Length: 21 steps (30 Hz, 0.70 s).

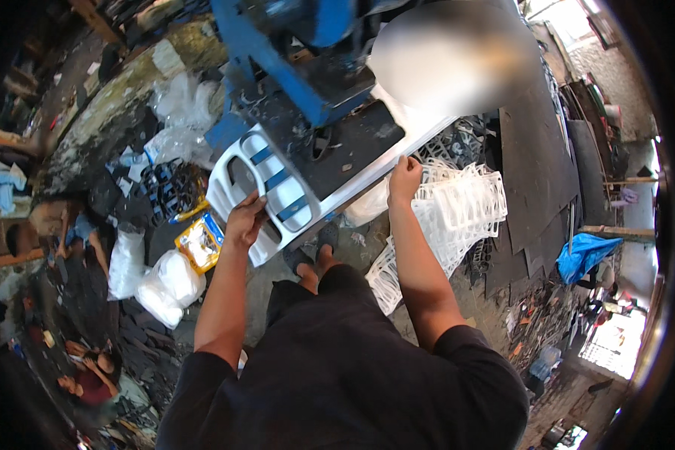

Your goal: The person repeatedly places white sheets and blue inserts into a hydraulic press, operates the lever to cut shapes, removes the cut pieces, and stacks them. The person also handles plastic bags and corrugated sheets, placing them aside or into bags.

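My left hand (246,219) grips the near left edge of a white cut-out sheet (221,187). This sheet has long rounded openings, and blue bars show through some of them. From there a white strip (360,191) runs up to the right along the front of a dark work surface (360,150). My right hand (405,178) is closed, its fingertips at the strip's edge, and seems to pinch it. Just right of that hand lies a heap of white perforated sheets (457,206) with many openings.
A blue machine frame (277,60) stands beyond the work surface. Clear plastic bags (176,281) and a yellow pack (200,244) lie at left. Large dark sheets (536,165) lean at right, near a blue tarp (585,255). Two people (90,379) sit at far left.
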### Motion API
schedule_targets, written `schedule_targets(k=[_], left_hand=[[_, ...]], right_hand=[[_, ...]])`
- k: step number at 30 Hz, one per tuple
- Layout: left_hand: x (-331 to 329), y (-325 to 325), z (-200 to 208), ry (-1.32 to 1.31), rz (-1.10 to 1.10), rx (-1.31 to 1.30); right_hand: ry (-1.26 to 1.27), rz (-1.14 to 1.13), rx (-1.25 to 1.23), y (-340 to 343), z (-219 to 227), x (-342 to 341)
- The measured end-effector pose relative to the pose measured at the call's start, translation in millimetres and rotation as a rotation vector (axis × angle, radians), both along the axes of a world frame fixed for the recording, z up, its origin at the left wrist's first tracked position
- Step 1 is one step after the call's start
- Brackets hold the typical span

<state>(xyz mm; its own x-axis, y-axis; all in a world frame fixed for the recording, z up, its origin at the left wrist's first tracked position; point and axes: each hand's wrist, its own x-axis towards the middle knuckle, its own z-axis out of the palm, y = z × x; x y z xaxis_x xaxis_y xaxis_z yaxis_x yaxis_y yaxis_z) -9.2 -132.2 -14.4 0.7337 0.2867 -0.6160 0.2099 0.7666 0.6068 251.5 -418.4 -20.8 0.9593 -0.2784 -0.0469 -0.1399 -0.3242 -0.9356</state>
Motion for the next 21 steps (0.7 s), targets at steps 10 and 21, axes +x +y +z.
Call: schedule_targets(k=[10,21], left_hand=[[0.0,8.7,-3.6,0.0,-0.012,0.032],[8.6,1.3,1.9,0.03,0.036,0.031]], right_hand=[[0.239,-0.181,0.201,31.0,-17.9,67.6],[0.202,-0.242,0.469,21.6,-0.2,81.1]])
